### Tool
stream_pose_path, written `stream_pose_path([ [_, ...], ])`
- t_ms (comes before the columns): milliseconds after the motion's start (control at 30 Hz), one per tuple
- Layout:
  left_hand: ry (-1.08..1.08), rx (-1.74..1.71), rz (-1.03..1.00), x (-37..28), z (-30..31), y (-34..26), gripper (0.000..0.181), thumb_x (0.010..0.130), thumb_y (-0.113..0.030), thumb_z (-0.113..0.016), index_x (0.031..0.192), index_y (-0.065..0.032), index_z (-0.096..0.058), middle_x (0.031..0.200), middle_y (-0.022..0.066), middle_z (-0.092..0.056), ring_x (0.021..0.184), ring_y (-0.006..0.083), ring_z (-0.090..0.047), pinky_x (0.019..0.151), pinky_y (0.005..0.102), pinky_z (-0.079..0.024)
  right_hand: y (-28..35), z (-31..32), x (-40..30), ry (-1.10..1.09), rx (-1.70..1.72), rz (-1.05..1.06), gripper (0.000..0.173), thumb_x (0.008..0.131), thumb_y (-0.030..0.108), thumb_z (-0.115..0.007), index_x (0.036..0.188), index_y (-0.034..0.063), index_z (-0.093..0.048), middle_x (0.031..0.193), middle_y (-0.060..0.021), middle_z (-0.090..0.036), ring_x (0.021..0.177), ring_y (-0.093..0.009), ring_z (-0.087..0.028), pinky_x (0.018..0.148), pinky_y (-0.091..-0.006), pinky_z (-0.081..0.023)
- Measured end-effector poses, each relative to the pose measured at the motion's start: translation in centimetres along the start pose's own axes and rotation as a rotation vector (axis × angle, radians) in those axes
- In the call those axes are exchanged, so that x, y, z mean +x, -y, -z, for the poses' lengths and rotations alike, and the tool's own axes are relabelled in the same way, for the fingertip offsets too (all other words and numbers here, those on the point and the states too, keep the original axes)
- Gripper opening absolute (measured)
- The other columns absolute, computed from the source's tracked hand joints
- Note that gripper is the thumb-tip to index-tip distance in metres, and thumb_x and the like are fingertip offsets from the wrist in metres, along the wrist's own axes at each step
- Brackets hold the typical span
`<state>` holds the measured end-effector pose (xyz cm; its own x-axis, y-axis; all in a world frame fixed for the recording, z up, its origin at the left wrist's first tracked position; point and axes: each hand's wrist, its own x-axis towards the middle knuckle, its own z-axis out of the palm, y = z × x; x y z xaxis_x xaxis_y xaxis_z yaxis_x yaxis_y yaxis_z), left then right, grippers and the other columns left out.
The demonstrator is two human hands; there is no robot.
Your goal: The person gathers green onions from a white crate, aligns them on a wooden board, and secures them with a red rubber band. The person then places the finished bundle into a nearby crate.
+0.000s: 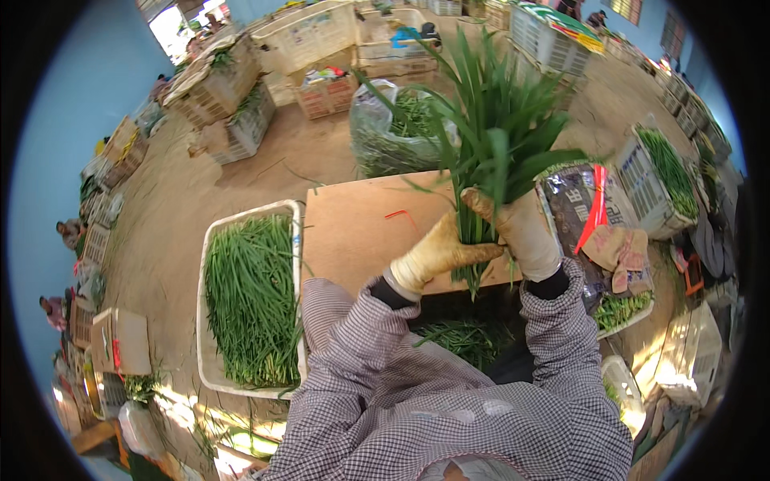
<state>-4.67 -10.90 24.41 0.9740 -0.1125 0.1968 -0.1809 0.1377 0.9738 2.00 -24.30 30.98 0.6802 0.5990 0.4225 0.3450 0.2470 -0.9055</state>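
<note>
In both gloved hands I hold an upright bunch of long flat green leaves, which look like garlic chives, above the right part of a wooden board. My left hand, in a stained pale glove, grips the bunch near its lower end. My right hand, gloved too, closes round the leaves slightly higher; part of its fingers is hidden by foliage. A thin red tie lies on the board. To the left, a white plastic crate holds many green stalks.
A clear plastic bag of greens stands beyond the board. At right, a printed sack, red strips and a spare glove lie over another crate. Loose leaves lie below the board. Stacked crates and people are farther off.
</note>
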Motion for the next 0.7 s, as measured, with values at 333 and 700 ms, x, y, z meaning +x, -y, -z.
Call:
stream_pose_path([
  [333, 0.063, -0.034, -0.062, 6.9, 5.9, 18.6, 0.066, 0.089, -0.018, -0.073, 0.146, -0.009, -0.042, 0.141, 0.0076, -0.051, 0.123, 0.0184, -0.052, 0.096, 0.0362, -0.05, -10.3, 6.1, -0.6, 0.162, -0.27, -0.043, 0.077, 0.081, -0.002, -0.072, 0.149, 0.0076, -0.037, 0.13, -0.0081, -0.059, 0.12, -0.016, -0.052, 0.098, -0.0319, -0.045],
  [700, 0.257, 0.726, 0.24, -0.8, 9.7, 2.3, 0.097, 0.081, -0.035, -0.079, 0.155, -0.0022, -0.024, 0.155, 0.0183, -0.036, 0.144, 0.0255, -0.034, 0.116, 0.0344, -0.029, -9.8, 8.1, -1.9, -0.02, -0.34, -0.06, 0.035, 0.082, -0.007, -0.065, 0.117, -0.0041, -0.062, 0.106, -0.011, -0.069, 0.1, -0.019, -0.063, 0.088, -0.0326, -0.051],
])
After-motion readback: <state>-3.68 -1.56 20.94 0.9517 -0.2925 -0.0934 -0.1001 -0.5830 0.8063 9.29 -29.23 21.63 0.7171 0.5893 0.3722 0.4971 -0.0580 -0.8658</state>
